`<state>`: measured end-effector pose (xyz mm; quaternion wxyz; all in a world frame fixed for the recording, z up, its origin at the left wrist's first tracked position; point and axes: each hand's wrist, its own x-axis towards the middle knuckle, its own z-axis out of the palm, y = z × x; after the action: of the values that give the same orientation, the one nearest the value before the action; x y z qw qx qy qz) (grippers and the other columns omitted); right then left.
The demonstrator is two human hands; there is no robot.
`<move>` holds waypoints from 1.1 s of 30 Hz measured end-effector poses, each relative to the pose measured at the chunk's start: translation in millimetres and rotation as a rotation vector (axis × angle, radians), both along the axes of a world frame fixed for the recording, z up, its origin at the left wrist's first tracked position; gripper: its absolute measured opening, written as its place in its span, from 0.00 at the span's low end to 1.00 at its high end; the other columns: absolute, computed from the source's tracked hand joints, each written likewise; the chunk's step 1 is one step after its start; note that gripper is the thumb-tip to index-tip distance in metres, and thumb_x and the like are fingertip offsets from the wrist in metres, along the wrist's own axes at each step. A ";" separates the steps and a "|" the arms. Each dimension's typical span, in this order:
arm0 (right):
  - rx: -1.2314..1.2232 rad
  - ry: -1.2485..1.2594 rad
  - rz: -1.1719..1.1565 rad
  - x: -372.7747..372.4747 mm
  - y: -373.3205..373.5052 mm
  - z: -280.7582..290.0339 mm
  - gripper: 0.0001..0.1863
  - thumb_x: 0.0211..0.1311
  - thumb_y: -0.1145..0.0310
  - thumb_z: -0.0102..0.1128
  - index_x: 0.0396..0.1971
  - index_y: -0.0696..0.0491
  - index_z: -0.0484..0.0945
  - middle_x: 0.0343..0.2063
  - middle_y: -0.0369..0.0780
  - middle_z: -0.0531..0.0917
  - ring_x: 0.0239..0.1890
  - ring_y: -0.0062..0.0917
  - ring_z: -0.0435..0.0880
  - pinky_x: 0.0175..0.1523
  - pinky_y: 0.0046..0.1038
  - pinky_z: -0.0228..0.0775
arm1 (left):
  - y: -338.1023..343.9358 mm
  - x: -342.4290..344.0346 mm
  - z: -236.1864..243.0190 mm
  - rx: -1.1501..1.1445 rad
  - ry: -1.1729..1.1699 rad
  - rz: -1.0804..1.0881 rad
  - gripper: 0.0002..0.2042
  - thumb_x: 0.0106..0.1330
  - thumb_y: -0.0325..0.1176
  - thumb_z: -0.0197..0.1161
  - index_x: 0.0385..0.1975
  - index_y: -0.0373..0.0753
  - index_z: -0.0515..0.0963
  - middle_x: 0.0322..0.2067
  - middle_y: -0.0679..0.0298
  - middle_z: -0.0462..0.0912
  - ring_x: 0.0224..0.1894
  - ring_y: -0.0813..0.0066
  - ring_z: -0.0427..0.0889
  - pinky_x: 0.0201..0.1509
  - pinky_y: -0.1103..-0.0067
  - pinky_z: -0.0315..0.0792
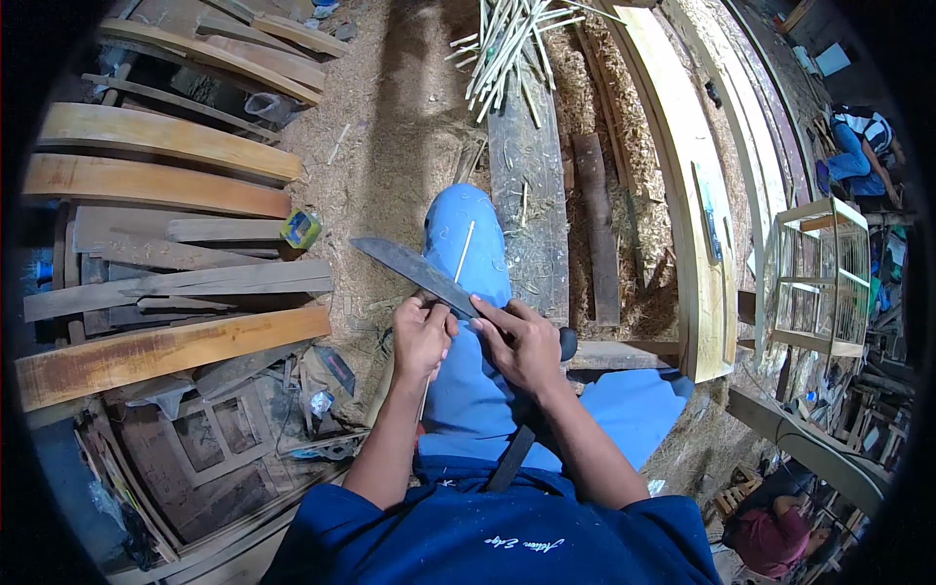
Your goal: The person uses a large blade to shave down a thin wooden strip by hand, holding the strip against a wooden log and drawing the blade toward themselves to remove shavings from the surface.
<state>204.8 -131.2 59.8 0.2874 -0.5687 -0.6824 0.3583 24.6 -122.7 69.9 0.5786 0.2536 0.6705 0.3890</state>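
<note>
A large knife (402,261) with a broad dark blade lies slantwise above my lap, its tip to the far left. My right hand (526,348) is closed round its handle, with the round black butt showing past the palm and the fingers reaching onto the blade. A thin pale wooden stick (465,252) passes by the blade, its far end over my blue-clad knee (463,210). My left hand (422,336) pinches this stick close to the knife's edge; the stick's near part runs down beside my wrist. Curled shavings lie on the trouser leg.
Many thin pale sticks (507,54) are heaped on a dark plank (526,166) ahead. Long timber beams (682,175) stand to the right, beside a small wooden cage (824,283). Boards (161,185) are stacked at left. Two people (863,156) (775,536) sit at the right.
</note>
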 end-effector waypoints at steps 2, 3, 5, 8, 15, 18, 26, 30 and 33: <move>-0.001 -0.009 -0.014 -2.2 -1.9 -0.4 0.19 0.69 0.57 0.70 0.58 0.37 0.88 0.24 0.40 0.76 0.23 0.34 0.79 0.30 0.38 0.70 | -5.4 -0.5 -0.6 0.044 -0.063 0.046 0.06 0.79 0.30 0.59 0.43 0.33 0.78 0.18 0.65 0.77 0.09 0.84 0.65 0.08 0.81 0.53; -0.001 -0.019 -0.027 -2.3 -2.4 -1.5 0.19 0.68 0.57 0.71 0.58 0.38 0.88 0.24 0.40 0.76 0.23 0.34 0.79 0.30 0.38 0.71 | -7.2 0.6 0.5 0.043 -0.065 0.044 0.06 0.79 0.30 0.59 0.43 0.33 0.78 0.18 0.65 0.77 0.09 0.84 0.65 0.08 0.81 0.53; 0.005 -0.022 -0.029 -2.6 -3.1 -4.8 0.18 0.69 0.55 0.70 0.57 0.36 0.89 0.24 0.40 0.76 0.24 0.35 0.80 0.30 0.39 0.72 | -12.6 1.7 5.2 0.033 -0.081 0.073 0.07 0.80 0.30 0.60 0.46 0.33 0.79 0.18 0.66 0.76 0.09 0.85 0.64 0.09 0.83 0.53; 0.019 -0.032 -0.050 -5.6 -4.0 -5.3 0.18 0.69 0.53 0.69 0.57 0.35 0.89 0.25 0.40 0.76 0.25 0.36 0.82 0.29 0.40 0.73 | -23.8 -4.5 0.2 0.074 -0.119 0.062 0.10 0.80 0.32 0.60 0.50 0.31 0.77 0.19 0.64 0.76 0.08 0.85 0.62 0.09 0.84 0.53; 0.009 -0.011 -0.078 -5.1 0.7 -10.5 0.19 0.69 0.53 0.69 0.58 0.36 0.88 0.26 0.41 0.78 0.26 0.38 0.83 0.32 0.41 0.75 | -67.1 -10.6 10.5 0.001 -0.161 0.140 0.09 0.78 0.30 0.64 0.50 0.33 0.79 0.18 0.66 0.76 0.09 0.87 0.62 0.10 0.83 0.52; -0.056 0.011 -0.084 -7.8 1.8 -7.3 0.19 0.70 0.53 0.68 0.58 0.36 0.88 0.26 0.41 0.78 0.27 0.38 0.83 0.33 0.41 0.75 | -56.4 -8.0 15.1 -0.018 -0.066 0.101 0.08 0.78 0.30 0.65 0.49 0.33 0.78 0.19 0.66 0.76 0.10 0.86 0.63 0.10 0.83 0.53; -0.097 -0.006 -0.044 1.0 -8.5 1.2 0.19 0.70 0.53 0.67 0.58 0.36 0.88 0.26 0.40 0.77 0.26 0.37 0.83 0.31 0.41 0.73 | 7.9 1.1 0.0 0.071 0.033 0.088 0.03 0.73 0.23 0.61 0.41 0.32 0.77 0.19 0.63 0.79 0.09 0.83 0.67 0.09 0.81 0.54; -0.049 -0.013 -0.075 -2.1 -9.8 -2.9 0.18 0.70 0.53 0.68 0.58 0.36 0.88 0.26 0.40 0.77 0.26 0.37 0.83 0.31 0.41 0.73 | -1.9 0.9 -6.0 0.117 -0.004 0.114 0.03 0.74 0.25 0.63 0.41 0.32 0.78 0.18 0.63 0.79 0.09 0.84 0.66 0.10 0.81 0.54; -0.015 -0.064 -0.096 -2.5 -8.3 -8.3 0.20 0.69 0.57 0.70 0.59 0.38 0.87 0.25 0.41 0.78 0.25 0.36 0.81 0.33 0.38 0.72 | -22.8 1.3 -4.0 0.113 -0.009 0.121 0.06 0.76 0.26 0.64 0.45 0.31 0.78 0.18 0.63 0.78 0.08 0.84 0.64 0.10 0.82 0.52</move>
<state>202.3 -139.5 51.5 0.2781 -0.6142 -0.6603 0.3307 25.9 -145.5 65.9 0.5418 0.2430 0.6589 0.4618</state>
